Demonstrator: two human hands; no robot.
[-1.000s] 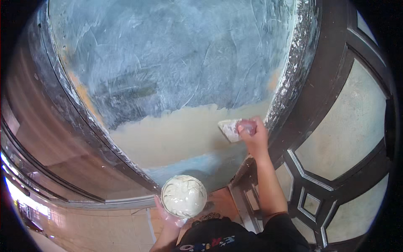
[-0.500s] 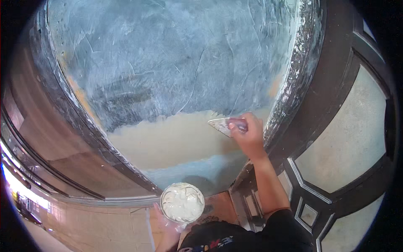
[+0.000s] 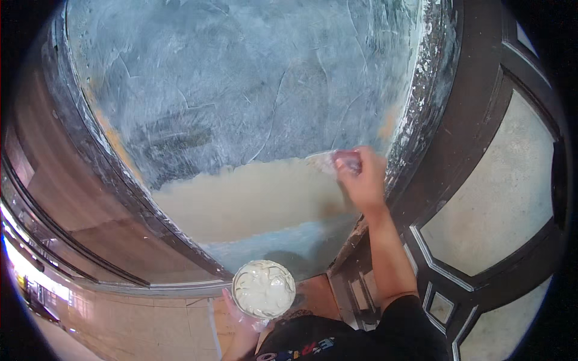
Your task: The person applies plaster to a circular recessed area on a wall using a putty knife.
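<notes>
1. Nearest the lower edge: a black shirt (image 3: 337, 340) with multicoloured print across the front; short sleeve over the right upper arm.
2. Left hand (image 3: 242, 319): low centre, grip closed around the left and lower side of a round tub (image 3: 235, 296), which is held out just in front of the shirt.
3. Tub contents: off-white paste (image 3: 265, 287), glossy, its surface worked into folds and ridges. Tub opening faces up toward the camera.
4. Floor (image 3: 156, 319), beyond the left forearm: beige tiles with visible joints.
5. Right hand (image 3: 368, 180): forearm extended forward, grip closed on the reddish handle of a putty knife (image 3: 347, 161). Blade points left and lies at the upper margin of a cream band (image 3: 253, 201); blade partly blurred, exact contact cannot be told.
6. Cream band spans most of the width of the wall panel (image 3: 229, 78). Below it, a pale blue strip (image 3: 271, 239); above it, mottled blue-grey with thin raised lines.
7. Panel borders: dark trim (image 3: 424, 78) on the right, speckled with white flakes; orange-tan patches along both sides.
8. Far right: dark-framed door (image 3: 475, 198) with pale inset panels. Far left: brown panelling (image 3: 90, 198).
</notes>
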